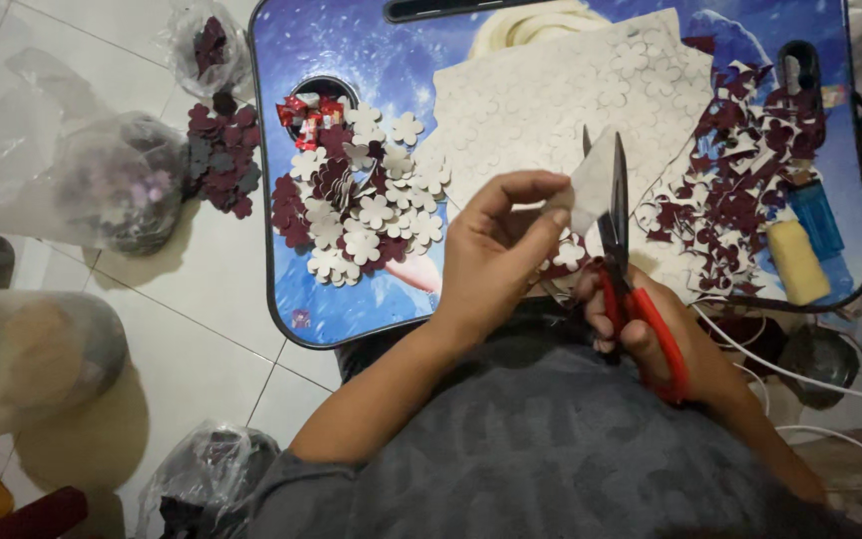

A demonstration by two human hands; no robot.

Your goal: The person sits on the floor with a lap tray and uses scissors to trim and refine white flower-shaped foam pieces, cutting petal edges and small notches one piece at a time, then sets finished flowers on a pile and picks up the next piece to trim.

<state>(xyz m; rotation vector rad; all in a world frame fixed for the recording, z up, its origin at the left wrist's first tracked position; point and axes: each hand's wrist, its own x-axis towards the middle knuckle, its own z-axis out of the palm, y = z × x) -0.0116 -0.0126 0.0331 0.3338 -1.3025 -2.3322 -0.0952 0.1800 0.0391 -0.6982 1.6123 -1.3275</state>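
My left hand (499,250) pinches a small pale piece of foam sheet (588,190) above the lap tray. My right hand (650,334) grips red-handled scissors (619,240), whose blades point away from me and bite into that piece. A pile of white and maroon flower cut-outs (361,200) lies on the blue lap tray (291,299) to the left of my hands. A large white sheet (551,90) with flower outlines covers the tray's middle. Maroon offcuts (740,180) are heaped on the right.
Clear plastic bags (122,180) of cut-outs and loose maroon flowers (221,150) lie on the white tiled floor at left. A yellow roll (797,262) and a blue object (816,218) sit at the tray's right edge. White cables (800,374) run at right.
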